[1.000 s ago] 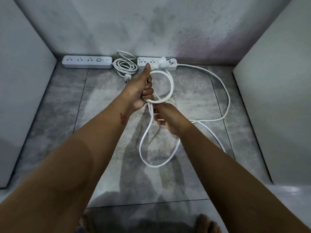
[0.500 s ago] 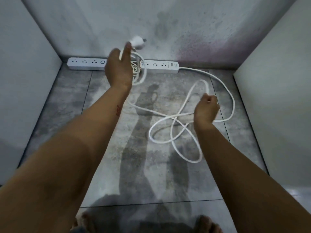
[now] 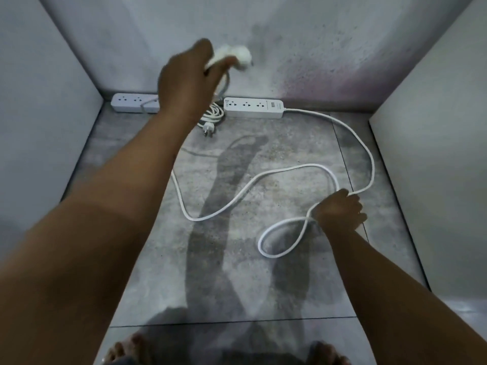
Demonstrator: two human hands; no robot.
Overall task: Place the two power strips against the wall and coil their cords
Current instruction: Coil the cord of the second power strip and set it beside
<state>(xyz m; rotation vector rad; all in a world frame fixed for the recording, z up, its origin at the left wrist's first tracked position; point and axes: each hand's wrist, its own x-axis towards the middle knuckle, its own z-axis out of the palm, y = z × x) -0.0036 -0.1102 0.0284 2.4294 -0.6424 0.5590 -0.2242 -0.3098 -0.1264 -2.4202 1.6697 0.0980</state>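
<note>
Two white power strips lie against the back wall: the left strip (image 3: 133, 102), half hidden by my forearm, and the right strip (image 3: 253, 107). Between them rests the left strip's coiled cord (image 3: 211, 117) with its plug on the floor. The right strip's long loose cord (image 3: 366, 151) sprawls in loops over the tiles. My left hand (image 3: 188, 80) is raised in front of the wall, shut on that cord's plug end (image 3: 237, 57), which is blurred. My right hand (image 3: 340, 213) is low at the right, shut on the cord where two strands cross.
Grey walls or panels close the space at the left (image 3: 39, 114), back and right (image 3: 434, 154). The floor is grey tile (image 3: 237, 272). My bare toes (image 3: 126, 351) show at the bottom edge.
My hands have drawn apart: the left one lifted the plug end up toward the wall, the right one carried the cord rightward and down. The tight loop has opened into wide loops on the floor.
</note>
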